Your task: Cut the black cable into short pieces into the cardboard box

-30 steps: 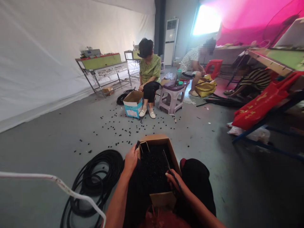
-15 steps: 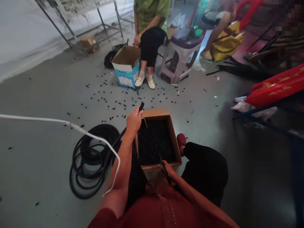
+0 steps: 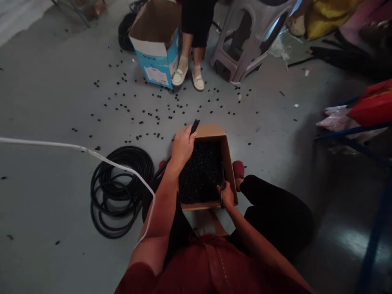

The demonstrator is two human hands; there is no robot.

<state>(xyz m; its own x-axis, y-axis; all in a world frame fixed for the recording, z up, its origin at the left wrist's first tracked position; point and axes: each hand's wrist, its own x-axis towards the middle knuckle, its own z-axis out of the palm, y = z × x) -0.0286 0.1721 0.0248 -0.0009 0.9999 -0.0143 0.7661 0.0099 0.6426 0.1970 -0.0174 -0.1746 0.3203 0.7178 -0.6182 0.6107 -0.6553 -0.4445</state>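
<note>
- The person's left hand [image 3: 183,148] is at 12 o'clock of the body and is closed around a black cable [image 3: 194,127]; the cable end stands out above the fingers, over the near corner of the box.
- The right hand [image 3: 227,195] is closed on the handles of black scissors [image 3: 222,188], and their blades point up, just inside the right wall of the box. I cannot tell if the blades are open.
- A cardboard box [image 3: 229,167] stands on the grey floor [image 3: 45,90] between the person's knees, in black trousers [image 3: 275,214]. It is full of small black cable pieces [image 3: 200,173].
- At 9 o'clock from the box lies a coil of black cable [image 3: 121,192], and a white cord [image 3: 92,152] passes above it.
- At 3 o'clock are a blue metal frame [image 3: 352,132] and a red bag [image 3: 375,107].
- Many black pieces [image 3: 153,111] are scattered on the floor at 12 o'clock.
- Farther, at 11 o'clock, is a blue and white carton [image 3: 156,51], beside a co-worker's cream shoes [image 3: 185,77].
- At 1 o'clock stands a plastic stool [image 3: 248,41].
</note>
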